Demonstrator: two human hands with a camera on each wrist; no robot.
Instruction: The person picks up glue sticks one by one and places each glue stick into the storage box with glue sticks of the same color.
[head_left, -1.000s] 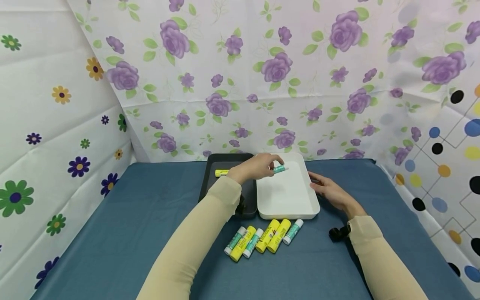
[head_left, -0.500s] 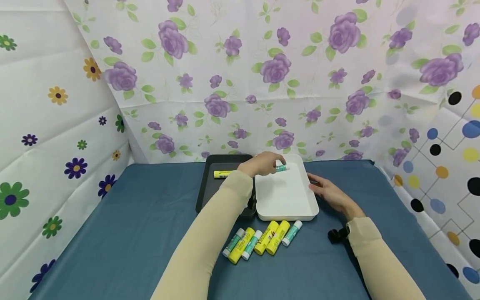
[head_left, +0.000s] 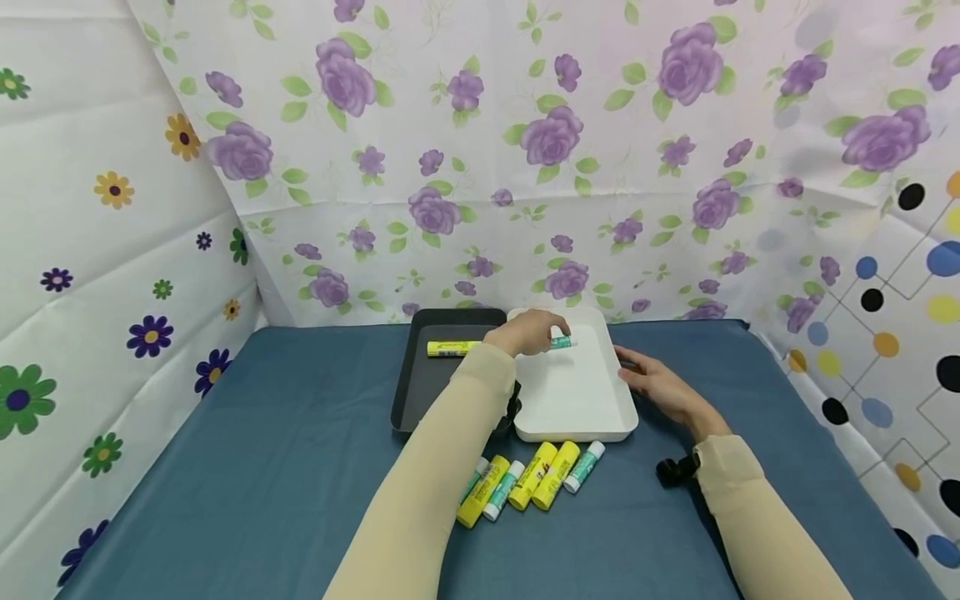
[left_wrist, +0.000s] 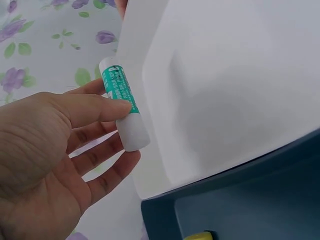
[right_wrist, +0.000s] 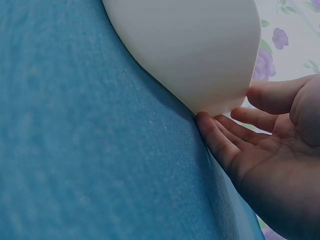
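My left hand (head_left: 528,332) pinches a small green-and-white glue stick (head_left: 561,342) over the far part of the white tray (head_left: 577,392). In the left wrist view, the thumb presses this glue stick (left_wrist: 121,92) against the fingers, beside the tray's rim. My right hand (head_left: 663,385) holds the white tray's right side. Seen from the right wrist, the thumb touches the rim and the fingertips meet the lower edge of the tray wall (right_wrist: 200,60). A yellow glue stick (head_left: 450,348) lies in the dark tray (head_left: 420,400), partly covered by my left arm.
In front of the trays, several yellow and green glue sticks lie in a row on the blue cloth (head_left: 637,533); my left sleeve (head_left: 442,467) partly hides the leftmost one. The trays stand side by side, close to the flowered backdrop (head_left: 375,250).
My left hand has shifted right, then slightly nearer with the green-and-white glue stick, uncovering more of the yellow one in the dark tray. My right hand stays at the white tray.
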